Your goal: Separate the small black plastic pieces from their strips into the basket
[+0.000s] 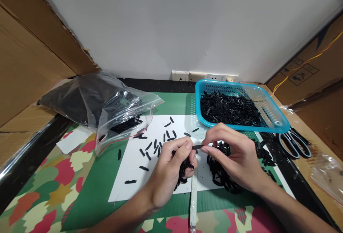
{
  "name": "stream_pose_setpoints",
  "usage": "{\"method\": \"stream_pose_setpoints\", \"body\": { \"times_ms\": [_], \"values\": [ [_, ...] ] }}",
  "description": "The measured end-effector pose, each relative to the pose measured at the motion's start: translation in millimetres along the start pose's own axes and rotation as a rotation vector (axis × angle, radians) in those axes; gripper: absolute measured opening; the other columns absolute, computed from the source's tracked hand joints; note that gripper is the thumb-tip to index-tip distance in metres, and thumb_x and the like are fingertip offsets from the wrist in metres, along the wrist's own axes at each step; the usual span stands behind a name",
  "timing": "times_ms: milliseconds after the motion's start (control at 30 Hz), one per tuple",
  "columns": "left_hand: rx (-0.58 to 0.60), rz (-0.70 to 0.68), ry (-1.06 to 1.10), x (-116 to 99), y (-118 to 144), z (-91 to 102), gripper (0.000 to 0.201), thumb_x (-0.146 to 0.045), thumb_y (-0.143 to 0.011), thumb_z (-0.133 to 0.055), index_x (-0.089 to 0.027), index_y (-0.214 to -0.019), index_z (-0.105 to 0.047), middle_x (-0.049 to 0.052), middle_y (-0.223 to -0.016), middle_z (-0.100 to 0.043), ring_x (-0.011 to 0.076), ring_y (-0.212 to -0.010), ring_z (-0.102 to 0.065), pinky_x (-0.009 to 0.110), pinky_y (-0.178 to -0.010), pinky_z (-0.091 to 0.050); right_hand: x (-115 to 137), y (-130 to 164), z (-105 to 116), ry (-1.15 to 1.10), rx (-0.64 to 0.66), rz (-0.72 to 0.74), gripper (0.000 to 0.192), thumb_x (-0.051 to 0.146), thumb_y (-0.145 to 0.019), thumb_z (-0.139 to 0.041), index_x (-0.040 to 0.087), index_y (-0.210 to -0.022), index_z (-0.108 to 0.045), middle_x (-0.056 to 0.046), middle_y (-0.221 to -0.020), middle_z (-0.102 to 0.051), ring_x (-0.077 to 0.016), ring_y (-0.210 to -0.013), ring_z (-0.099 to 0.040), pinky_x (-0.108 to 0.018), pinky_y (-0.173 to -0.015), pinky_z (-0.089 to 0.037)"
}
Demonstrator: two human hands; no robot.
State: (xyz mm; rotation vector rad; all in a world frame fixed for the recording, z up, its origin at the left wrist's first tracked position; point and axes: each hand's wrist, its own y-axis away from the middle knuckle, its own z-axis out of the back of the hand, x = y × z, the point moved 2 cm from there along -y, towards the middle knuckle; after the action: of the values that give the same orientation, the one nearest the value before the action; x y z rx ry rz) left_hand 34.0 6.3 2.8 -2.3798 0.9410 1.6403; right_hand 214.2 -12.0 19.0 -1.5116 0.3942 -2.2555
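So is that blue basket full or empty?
Partly full. The basket holds a heap of small black pieces across its floor, below the rim; some mesh wall shows on its right.

My lone head camera looks forward and down, close over the worktop [88,190], wall at twelve o'clock.

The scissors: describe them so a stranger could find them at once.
Start at the blue basket full of black pieces on the right of the table. Just past its near right corner lie the scissors, flat on the dark strip of the table. They are the only tool there, with looped grey-and-black handles.
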Motion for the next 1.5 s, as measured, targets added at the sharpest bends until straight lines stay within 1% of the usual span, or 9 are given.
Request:
{"method": "stream_pose_setpoints", "body": {
  "times_ms": [400, 667, 767, 933, 1100, 1200, 1333, 1400, 1500],
  "values": [
    [0.019, -0.024, 0.016, 1.0, 0.0, 1.6, 0.037, -0.04, -0.102, -0.057, -0.017, -0.072, -0.053, -0.004, -0.059, -0.047, 0.0062, -0.049, -0.037, 0.018, -0.047, -0.028, 1.1, 0.0, -0.2, -0.044, 0.008, -0.025, 0.007, 0.016, -0.1, -0.072, 0.022, -0.096, -0.071, 0.0, -0.093, -0.07, -0.016, -0.086, -0.063, -0.031, -0.079, -0.05],
    [0.014, -0.023, -0.024, -0.1, -0.3, 1.8, 0.039, -0.04, -0.103, -0.055, -0.02, -0.071, -0.044, -0.005, -0.058, -0.045, 0.0071, -0.049, -0.036, 0.019, -0.047, -0.029, 2.1, 0.8, -2.9, -0.054, 0.061, -0.077, 0.005, 0.017, -0.101, -0.068, 0.021, -0.099, -0.069, -0.001, -0.093, -0.07, -0.0153, -0.082, -0.063, -0.029, -0.076, -0.051],
    [0.012, -0.028, -0.05, -0.2, 0.5, 1.4, 0.041, -0.041, -0.104, -0.055, -0.02, -0.071, -0.043, -0.005, -0.058, -0.045, 0.0078, -0.05, -0.037, 0.019, -0.047, -0.03, 3.1, 2.3, -4.2, -0.041, 0.057, -0.007, 0.009, 0.012, -0.101, -0.066, 0.02, -0.103, -0.069, -0.003, -0.094, -0.073, -0.0163, -0.084, -0.067, -0.03, -0.077, -0.054],
    [0.019, -0.035, -0.059, 0.7, 1.9, 1.2, 0.042, -0.041, -0.105, -0.054, -0.02, -0.07, -0.043, -0.004, -0.059, -0.044, 0.0085, -0.052, -0.037, 0.02, -0.048, -0.03, 2.2, 6.9, -5.1, 0.03, 0.078, 0.212, 0.024, 0.0, -0.098, -0.063, 0.016, -0.114, -0.07, -0.009, -0.102, -0.076, -0.0198, -0.093, -0.072, -0.034, -0.084, -0.059],
    [0.031, -0.054, -0.052, -0.2, 5.1, -0.4, 0.043, -0.042, -0.106, -0.052, -0.02, -0.071, -0.044, -0.004, -0.059, -0.043, 0.0087, -0.053, -0.038, 0.02, -0.049, -0.03, 2.9, 6.6, -4.9, 0.048, 0.073, 0.269, 0.03, 0.0, -0.096, -0.063, 0.014, -0.121, -0.073, -0.012, -0.102, -0.075, -0.0209, -0.089, -0.07, -0.035, -0.078, -0.059],
    [0.04, -0.066, -0.035, -0.1, 5.9, -0.6, 0.042, -0.043, -0.107, -0.05, -0.02, -0.072, -0.044, -0.004, -0.059, -0.043, 0.009, -0.053, -0.038, 0.02, -0.048, -0.029, 4.3, 5.3, -6.5, 0.034, 0.07, 0.251, 0.036, 0.002, -0.097, -0.062, 0.017, -0.128, -0.072, -0.01, -0.1, -0.076, -0.0204, -0.085, -0.069, -0.036, -0.075, -0.058],
    [0.04, -0.072, -0.028, -1.0, 4.4, -1.1, 0.042, -0.044, -0.106, -0.05, -0.02, -0.072, -0.044, -0.004, -0.059, -0.045, 0.0091, -0.051, -0.038, 0.02, -0.046, -0.027, 2.8, 7.3, -9.4, -0.023, 0.032, 0.146, 0.05, 0.007, -0.097, -0.067, 0.022, -0.145, -0.061, -0.005, -0.097, -0.076, -0.0184, -0.081, -0.07, -0.035, -0.076, -0.06],
    [0.034, -0.059, -0.05, -1.5, 3.7, -1.5, 0.042, -0.044, -0.106, -0.051, -0.021, -0.072, -0.043, -0.004, -0.058, -0.044, 0.0092, -0.051, -0.038, 0.02, -0.045, -0.027, 1.6, 9.0, -9.8, -0.074, -0.008, 0.096, 0.052, 0.009, -0.096, -0.071, 0.024, -0.144, -0.061, -0.004, -0.098, -0.076, -0.0178, -0.082, -0.072, -0.035, -0.079, -0.062],
    [0.021, -0.054, -0.083, -1.9, 3.6, -1.8, 0.044, -0.046, -0.106, -0.051, -0.021, -0.07, -0.043, -0.004, -0.058, -0.044, 0.0094, -0.052, -0.039, 0.02, -0.046, -0.027, 0.9, 10.2, -8.9, -0.094, -0.045, 0.076, 0.039, 0.009, -0.095, -0.072, 0.022, -0.131, -0.064, -0.004, -0.099, -0.074, -0.017, -0.084, -0.072, -0.032, -0.077, -0.063]
  ]
}}
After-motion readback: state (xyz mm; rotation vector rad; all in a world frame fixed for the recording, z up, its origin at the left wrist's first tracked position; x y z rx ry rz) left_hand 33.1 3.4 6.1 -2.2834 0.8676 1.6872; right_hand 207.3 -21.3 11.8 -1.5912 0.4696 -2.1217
